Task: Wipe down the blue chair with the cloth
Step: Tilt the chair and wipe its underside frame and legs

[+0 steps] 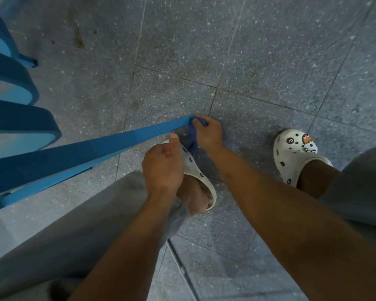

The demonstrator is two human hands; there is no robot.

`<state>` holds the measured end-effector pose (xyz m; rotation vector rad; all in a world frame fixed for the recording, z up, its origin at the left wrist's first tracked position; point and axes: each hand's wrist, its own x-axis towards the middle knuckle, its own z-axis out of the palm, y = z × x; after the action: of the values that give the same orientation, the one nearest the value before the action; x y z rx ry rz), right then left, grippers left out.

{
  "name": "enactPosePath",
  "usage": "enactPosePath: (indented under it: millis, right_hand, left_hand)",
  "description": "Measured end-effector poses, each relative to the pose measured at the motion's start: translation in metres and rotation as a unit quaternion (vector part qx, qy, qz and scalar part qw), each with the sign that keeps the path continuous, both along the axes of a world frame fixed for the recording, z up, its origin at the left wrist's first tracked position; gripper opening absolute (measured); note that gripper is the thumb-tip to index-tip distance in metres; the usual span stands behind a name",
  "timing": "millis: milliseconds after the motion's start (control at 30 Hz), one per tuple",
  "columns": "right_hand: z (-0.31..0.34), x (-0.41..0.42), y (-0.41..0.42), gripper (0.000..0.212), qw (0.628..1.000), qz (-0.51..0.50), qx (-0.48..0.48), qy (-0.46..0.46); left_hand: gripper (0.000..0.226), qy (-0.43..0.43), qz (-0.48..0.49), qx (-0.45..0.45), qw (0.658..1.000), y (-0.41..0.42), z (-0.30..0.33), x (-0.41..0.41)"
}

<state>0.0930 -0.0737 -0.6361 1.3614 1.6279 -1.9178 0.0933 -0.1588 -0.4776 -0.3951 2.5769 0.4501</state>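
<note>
chair leg [96, 146] slants left-to-right | right hand [207, 132] grips one cloth [192, 137] at its tip | left hand [162, 165] loosely curled, holds nothing

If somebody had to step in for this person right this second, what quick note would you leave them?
Right hand: grips the dark blue cloth at the foot of a blue chair leg, near the floor.
Left hand: loosely curled, holds nothing, beside the leg.
Done: cannot tell how much has been wiped.
Left: finish this leg, then check the other legs and slats.
</note>
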Motion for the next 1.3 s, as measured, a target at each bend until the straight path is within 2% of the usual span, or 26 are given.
enactPosePath:
  millis: [100,167,200,333,400,533,633,867,933,1133,1200,1300]
  right_hand:
    - [0.004,0.005,0.012,0.029,0.999,-0.040,-0.005,0.018]
    - [0.011,0.014,0.014,0.034,0.998,-0.052,-0.008,0.024]
    - [0.013,0.019,0.013,0.033,0.998,-0.044,0.005,0.035]
    - [0.024,0.025,-0.013,0.023,0.992,0.006,0.056,0.115]
    - [0.020,0.018,-0.036,0.022,0.991,0.015,0.072,0.113]
    - [-0.001,-0.002,-0.035,0.023,0.997,-0.036,0.053,0.029]
    - [-0.015,-0.010,-0.015,0.022,0.999,-0.004,0.035,-0.001]
    - [0.023,0.010,-0.034,0.021,0.984,0.042,0.122,0.121]
    - [0.010,0.005,-0.028,0.021,0.983,0.053,0.127,0.119]
    - [-0.032,-0.023,0.003,0.023,0.982,0.141,0.122,0.032]
    - [-0.025,-0.023,-0.001,0.022,0.979,0.145,0.136,0.047]
    - [-0.007,-0.006,-0.014,0.021,0.971,0.130,0.164,0.119]
  left_hand:
    - [0.058,0.020,0.103,0.010,0.994,-0.002,-0.024,-0.003]
    - [0.056,0.043,0.210,0.079,0.974,0.004,-0.035,-0.009]
    - [0.052,0.057,0.228,0.103,0.967,0.005,-0.041,-0.011]
    - [0.027,0.098,0.194,0.102,0.971,0.006,-0.060,-0.016]
    - [0.023,0.106,0.185,0.093,0.973,0.007,-0.063,-0.016]
    - [0.023,0.112,0.164,0.094,0.976,0.002,-0.069,-0.013]
    - [0.028,0.112,0.175,0.114,0.971,-0.001,-0.070,-0.014]
    - [0.028,0.125,0.166,0.110,0.972,-0.002,-0.074,-0.013]
    - [0.027,0.123,0.162,0.109,0.973,-0.001,-0.075,-0.013]
    - [0.031,0.123,0.164,0.126,0.971,-0.006,-0.073,-0.013]
    - [0.031,0.121,0.160,0.127,0.971,-0.006,-0.072,-0.014]
    - [0.032,0.125,0.159,0.125,0.971,-0.004,-0.072,-0.012]
